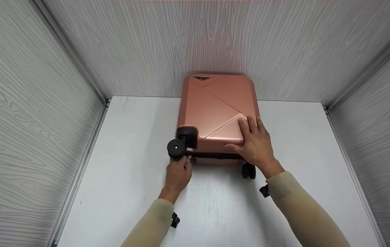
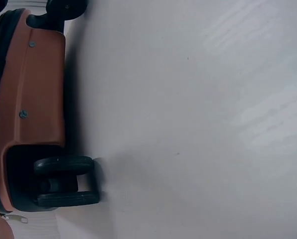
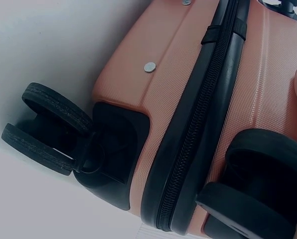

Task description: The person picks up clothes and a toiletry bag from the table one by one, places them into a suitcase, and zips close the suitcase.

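A rose-gold hard-shell suitcase (image 1: pixel 219 106) lies flat with its wheeled end towards me. My right hand (image 1: pixel 256 144) rests spread on the near right corner of its top shell, thumb over the edge. My left hand (image 1: pixel 178 175) is curled at the near left corner, just below a black wheel (image 1: pixel 176 148); its fingers seem to pinch a zipper pull, though the grip is mostly hidden. A small metal zipper pull (image 2: pixel 16 218) shows beside the left fingers in the left wrist view. The black zipper (image 3: pixel 196 124) runs closed along the wheeled end in the right wrist view.
The suitcase's far end is by the wood-grain back wall (image 1: pixel 140 51). It lies on a white surface (image 1: pixel 130 192), with side walls (image 1: pixel 20 120) to the left and right. Another pair of wheels (image 3: pixel 49 129) touches or nearly touches the surface.
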`<state>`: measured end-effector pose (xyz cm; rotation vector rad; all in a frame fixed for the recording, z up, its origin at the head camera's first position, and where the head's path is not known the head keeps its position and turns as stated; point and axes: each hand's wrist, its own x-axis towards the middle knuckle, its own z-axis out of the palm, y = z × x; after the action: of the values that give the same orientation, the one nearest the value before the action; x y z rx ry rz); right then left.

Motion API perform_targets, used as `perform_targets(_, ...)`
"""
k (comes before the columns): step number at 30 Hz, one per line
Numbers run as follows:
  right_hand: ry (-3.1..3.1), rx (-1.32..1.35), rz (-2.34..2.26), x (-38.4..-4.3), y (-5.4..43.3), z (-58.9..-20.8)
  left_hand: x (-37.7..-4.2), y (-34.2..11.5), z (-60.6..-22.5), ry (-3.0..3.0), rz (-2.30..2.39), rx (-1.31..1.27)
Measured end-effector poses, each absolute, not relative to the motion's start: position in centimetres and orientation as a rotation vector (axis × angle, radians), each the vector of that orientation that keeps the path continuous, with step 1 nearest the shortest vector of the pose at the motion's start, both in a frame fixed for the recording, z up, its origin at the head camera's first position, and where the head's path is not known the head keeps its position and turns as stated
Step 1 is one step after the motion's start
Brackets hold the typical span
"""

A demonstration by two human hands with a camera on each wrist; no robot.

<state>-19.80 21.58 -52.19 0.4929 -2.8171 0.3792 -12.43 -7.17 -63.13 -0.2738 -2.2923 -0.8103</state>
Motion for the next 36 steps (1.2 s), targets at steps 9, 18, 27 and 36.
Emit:
perform_targets(9, -2.836, 0.488, 0.404, -19.8, 21.3, -52.2, -12.7, -8.9, -63.0, -2.306, -0.919, -0.183)
perform_targets(18, -2.804, 0.486, 0.378, -19.8, 22.0, -52.3, -12.8, -10.2, -62.2, -2.451, -0.961, -0.126)
perform_targets(27, -2.818, 0.474, 0.376, -19.7, 22.3, -52.2, -13.2, -9.9, -62.0, -2.424, -0.971, -0.168)
perform_targets(36, -2.837, 0.47, 0.378, -19.4, 22.7, -52.1, -12.8, -9.4, -61.6, -2.476, -1.146, -0.176)
